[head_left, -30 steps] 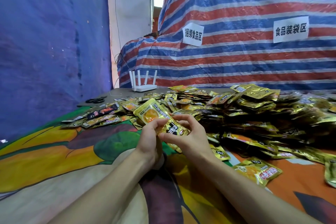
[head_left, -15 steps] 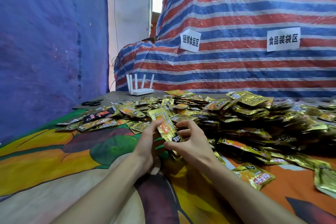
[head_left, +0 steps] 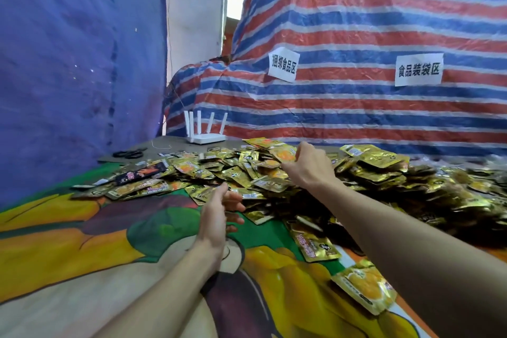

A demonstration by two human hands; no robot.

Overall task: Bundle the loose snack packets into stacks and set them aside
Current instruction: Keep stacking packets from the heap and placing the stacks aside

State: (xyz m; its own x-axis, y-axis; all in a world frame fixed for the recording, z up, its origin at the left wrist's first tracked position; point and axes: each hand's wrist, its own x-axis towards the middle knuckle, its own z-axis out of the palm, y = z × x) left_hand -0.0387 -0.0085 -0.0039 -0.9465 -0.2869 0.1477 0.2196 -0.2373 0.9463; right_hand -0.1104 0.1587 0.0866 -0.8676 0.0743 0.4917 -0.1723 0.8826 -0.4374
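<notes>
A big heap of gold and yellow snack packets point(head_left: 365, 173) covers the far and right part of the table. My right hand point(head_left: 307, 166) reaches out over the heap's near-left side. Its thumb and curled fingers close round a yellow-orange packet bundle point(head_left: 285, 153), most of which the fingers hide. Closer to me, my left hand point(head_left: 218, 214) hovers just above the cloth at the heap's near edge, fingers relaxed and spread, holding nothing. Two loose packets point(head_left: 315, 244) point(head_left: 362, 288) lie on the cloth under my right forearm.
A colourful printed cloth point(head_left: 82, 250) covers the table's near side. A white router point(head_left: 205, 134) and black scissors point(head_left: 130, 153) sit at the far left. One black packet point(head_left: 142, 173) lies among the gold ones. A striped tarp point(head_left: 356, 107) with two paper signs rises behind.
Both hands held a small stack of packets together near me. My right hand has since reached forward over the heap with it, and my left hand has let go and opened.
</notes>
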